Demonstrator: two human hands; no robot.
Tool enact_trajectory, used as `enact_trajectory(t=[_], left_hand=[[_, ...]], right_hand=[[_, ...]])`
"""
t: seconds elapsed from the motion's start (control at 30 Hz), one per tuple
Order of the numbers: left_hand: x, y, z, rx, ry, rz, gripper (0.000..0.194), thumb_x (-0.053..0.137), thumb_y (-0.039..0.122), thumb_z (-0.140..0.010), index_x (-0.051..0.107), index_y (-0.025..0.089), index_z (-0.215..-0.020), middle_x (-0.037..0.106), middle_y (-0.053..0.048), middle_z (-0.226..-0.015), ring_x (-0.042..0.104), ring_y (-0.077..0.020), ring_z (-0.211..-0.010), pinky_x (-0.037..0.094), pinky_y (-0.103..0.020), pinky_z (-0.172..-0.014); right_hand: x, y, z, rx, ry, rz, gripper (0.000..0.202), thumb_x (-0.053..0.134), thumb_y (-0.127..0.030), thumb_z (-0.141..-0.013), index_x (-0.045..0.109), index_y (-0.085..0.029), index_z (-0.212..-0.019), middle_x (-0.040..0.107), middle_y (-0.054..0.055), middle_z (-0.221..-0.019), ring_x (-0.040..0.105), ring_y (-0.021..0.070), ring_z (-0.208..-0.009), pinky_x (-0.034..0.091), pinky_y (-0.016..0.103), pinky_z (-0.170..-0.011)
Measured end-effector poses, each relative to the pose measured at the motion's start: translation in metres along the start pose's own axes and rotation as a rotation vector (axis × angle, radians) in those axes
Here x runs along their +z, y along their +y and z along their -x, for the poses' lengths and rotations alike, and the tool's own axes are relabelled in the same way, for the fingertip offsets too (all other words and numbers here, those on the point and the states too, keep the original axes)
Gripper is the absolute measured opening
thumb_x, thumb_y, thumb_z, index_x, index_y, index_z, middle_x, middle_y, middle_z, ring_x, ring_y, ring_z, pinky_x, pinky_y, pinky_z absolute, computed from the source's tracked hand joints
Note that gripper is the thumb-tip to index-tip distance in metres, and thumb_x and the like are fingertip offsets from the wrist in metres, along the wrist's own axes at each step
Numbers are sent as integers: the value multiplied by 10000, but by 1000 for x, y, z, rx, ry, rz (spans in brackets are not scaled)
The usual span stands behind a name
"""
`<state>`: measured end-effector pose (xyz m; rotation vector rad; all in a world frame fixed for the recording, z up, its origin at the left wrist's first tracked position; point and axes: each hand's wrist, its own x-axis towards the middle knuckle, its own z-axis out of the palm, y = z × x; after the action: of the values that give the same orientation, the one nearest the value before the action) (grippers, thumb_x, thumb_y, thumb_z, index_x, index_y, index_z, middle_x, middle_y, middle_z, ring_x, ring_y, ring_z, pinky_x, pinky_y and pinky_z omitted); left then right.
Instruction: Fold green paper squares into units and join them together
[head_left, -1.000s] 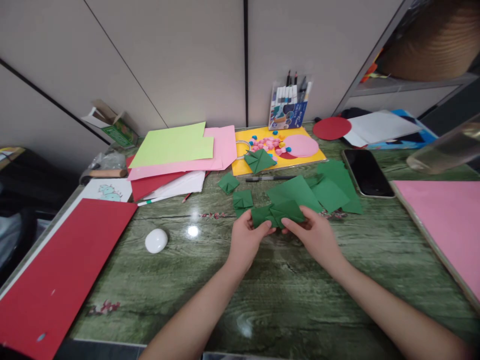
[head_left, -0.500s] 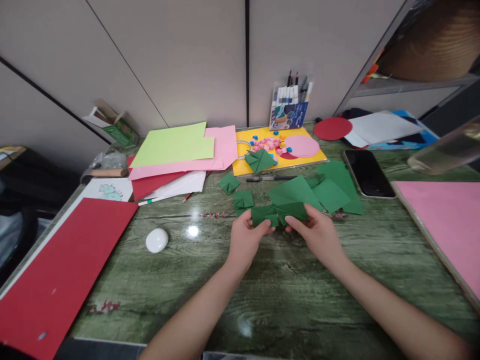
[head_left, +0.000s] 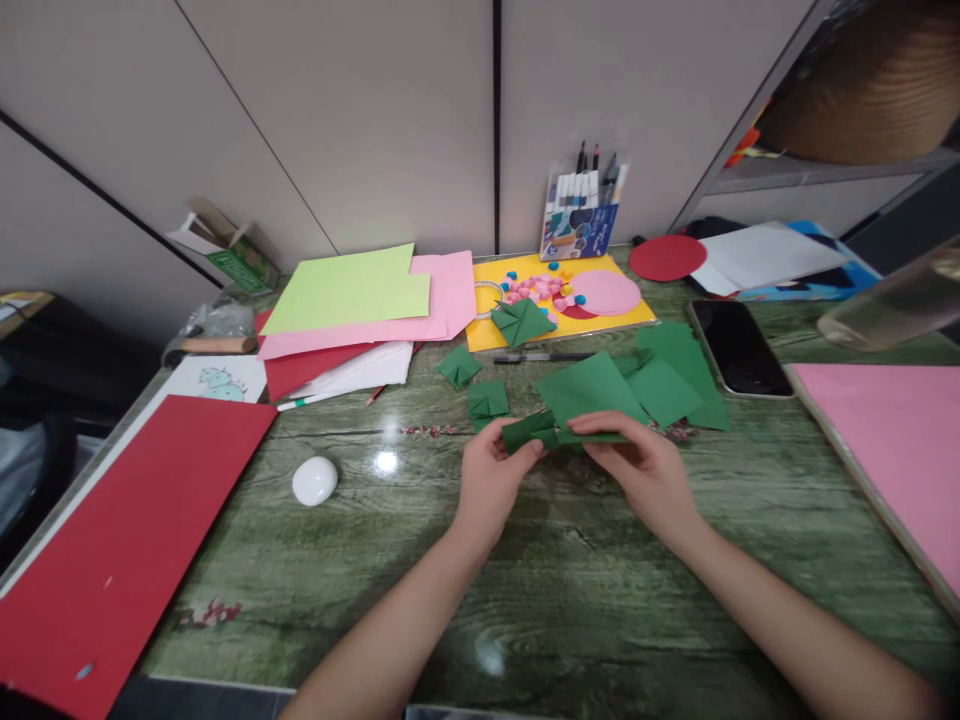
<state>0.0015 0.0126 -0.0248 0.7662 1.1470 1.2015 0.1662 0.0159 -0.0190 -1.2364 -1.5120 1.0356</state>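
Between my two hands is a folded strip of green paper (head_left: 529, 430), held just above the table. My left hand (head_left: 486, 475) pinches its left end, thumb in front and fingers behind. At the other end my right hand (head_left: 643, 465) has its fingers on top and its thumb below, with that part of the paper seen nearly edge-on. Just beyond lie small folded green pieces (head_left: 488, 400), one more (head_left: 458, 367) to their left, and a larger folded one (head_left: 520, 322) on a yellow sheet. Loose green sheets (head_left: 592, 388) lie behind my right hand.
A phone (head_left: 739, 347) lies at the right, near a pink board (head_left: 892, 450). Pink clay bits rest on the yellow sheet (head_left: 486, 333). Left are a white round object (head_left: 315, 481), red card (head_left: 142, 520) and stacked coloured papers (head_left: 345, 290). A marker pack (head_left: 581, 215) leans on the wall.
My right hand has turned over the right part of the green paper, fingers now on top, so it shows edge-on rather than flat. The left hand stays nearly still.
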Motion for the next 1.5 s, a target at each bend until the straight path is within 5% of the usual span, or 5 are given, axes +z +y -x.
enact_trajectory(t=[0.27, 0.8, 1.07, 1.5], left_hand=[[-3, 0, 1, 55, 19, -75, 177, 689, 222, -655, 664, 182, -825, 665, -22, -807, 608, -149, -747, 488, -295, -750], [2, 11, 6, 139, -27, -307, 156, 616, 208, -715, 679, 178, -854, 695, -27, -859, 619, -169, -814, 482, -267, -744], [2, 10, 7, 162, -16, -348, 248, 610, 222, -734, 657, 213, -977, 682, -37, -982, 616, -172, -886, 486, -260, -758], [1, 9, 9, 301, 44, -534, 107, 595, 204, -748, 632, 207, -848, 689, 1, -821, 640, -144, -778, 505, -262, -730]], right_hand=[[-3, -2, 2, -143, -6, 85, 111, 605, -201, -773, 685, -260, -824, 659, 57, -970, 601, 209, -913, 457, 345, -786], [-3, 6, -3, 156, 38, -366, 164, 600, -125, -688, 685, -234, -777, 672, 25, -902, 601, 201, -918, 465, 322, -817], [-2, 3, -5, 229, 62, -393, 155, 608, -137, -683, 693, -233, -769, 682, 22, -853, 605, 175, -862, 475, 286, -773], [-3, 4, -7, 289, 33, -503, 146, 636, -137, -680, 708, -235, -761, 678, 7, -820, 616, 136, -771, 477, 230, -725]])
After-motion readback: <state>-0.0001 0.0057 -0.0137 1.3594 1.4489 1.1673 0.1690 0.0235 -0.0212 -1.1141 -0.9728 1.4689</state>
